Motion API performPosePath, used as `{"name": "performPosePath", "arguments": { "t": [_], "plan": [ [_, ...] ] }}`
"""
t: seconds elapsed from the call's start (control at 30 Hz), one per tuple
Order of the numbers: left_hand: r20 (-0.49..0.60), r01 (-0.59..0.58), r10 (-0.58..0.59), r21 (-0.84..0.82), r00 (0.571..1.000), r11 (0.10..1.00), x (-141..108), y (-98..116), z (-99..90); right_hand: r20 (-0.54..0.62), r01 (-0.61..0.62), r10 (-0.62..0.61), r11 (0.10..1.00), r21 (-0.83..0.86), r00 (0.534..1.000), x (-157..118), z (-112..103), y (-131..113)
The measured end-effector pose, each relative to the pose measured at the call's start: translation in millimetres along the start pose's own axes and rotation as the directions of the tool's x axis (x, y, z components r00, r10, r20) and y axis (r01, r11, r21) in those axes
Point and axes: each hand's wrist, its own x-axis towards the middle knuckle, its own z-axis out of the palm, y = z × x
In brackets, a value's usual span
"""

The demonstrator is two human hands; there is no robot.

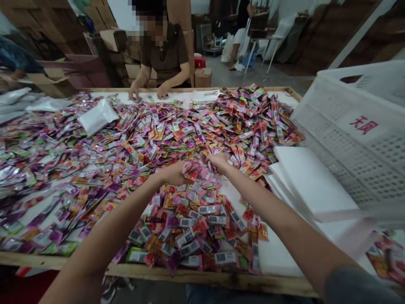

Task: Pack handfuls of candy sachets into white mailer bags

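Note:
Small flat printed sachets (202, 209), pink, red, purple and orange, some with barcodes, lie in a loose heap close to me. My left hand (179, 172) reaches over this heap with its fingers curled round a few pink and red sachets (191, 171). Just to its right, my right hand (218, 161) is closed at the edge of the larger pile, with sachets at its fingertips. How many it grips is hidden. The larger sachet pile (177, 126) spreads beyond both hands and out to the left.
White foam sheets (311, 181) are stacked on the right beside a white plastic crate (354, 114). A filled white bag (98, 117) lies on the pile. Across the wood-edged table (152, 276), another person's hands (148, 92) touch the far side. Cardboard boxes (112, 40) stand behind.

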Motion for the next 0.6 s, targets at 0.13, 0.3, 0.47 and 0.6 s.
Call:
{"name": "performPosePath", "arguments": {
  "t": [0.13, 0.3, 0.47, 0.6],
  "plan": [
    [-0.019, 0.083, -0.083, 0.057, 0.996, 0.995, -9.5, -9.2, -23.3, -0.032, 0.022, -0.026, 0.993, -0.112, 0.999, 4.7, 4.6, 9.6],
    [-0.019, 0.391, -0.42, 0.406, 0.907, 0.826, -41.4, -16.3, -5.3, 0.014, 0.054, -0.052, 0.962, -0.267, 0.999, 3.1, 0.5, 15.5],
    [-0.177, 0.605, -0.637, 0.573, 0.75, 0.553, -53.6, -0.8, 73.1, 0.036, 0.24, -0.252, 0.854, -0.461, 0.967, -19.8, 18.6, 19.9],
    [-0.307, 0.634, -0.594, 0.608, 0.743, 0.478, -59.8, 11.1, 86.8, 0.079, 0.368, -0.392, 0.749, -0.552, 0.917, -27.0, 17.9, 21.9]
  ]
}}
